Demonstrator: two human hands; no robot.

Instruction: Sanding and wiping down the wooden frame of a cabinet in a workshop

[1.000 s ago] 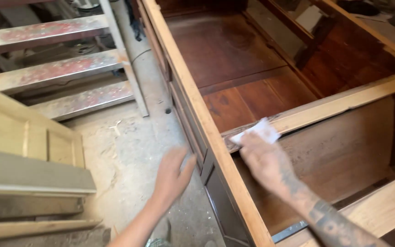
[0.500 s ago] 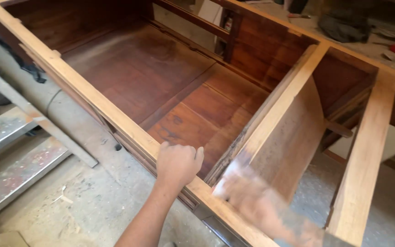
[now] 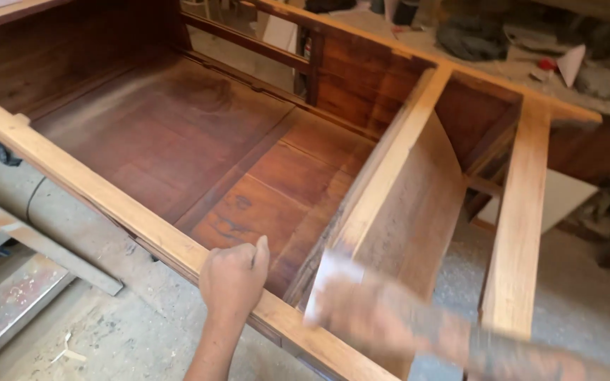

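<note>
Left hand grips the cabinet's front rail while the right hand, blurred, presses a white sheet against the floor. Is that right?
Not quite. In the head view the left hand does grip the front rail, and the blurred right hand does hold a white sheet, but the sheet is against the divider inside the cabinet, not the floor.

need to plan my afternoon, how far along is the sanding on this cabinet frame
Done, apparently: the front rail and the divider's top edge look pale and bare. In hand: the right hand, blurred, presses a white sheet at the divider's near end, while the left hand grips the rail. Left: the inner panels look dark and reddish.
</note>
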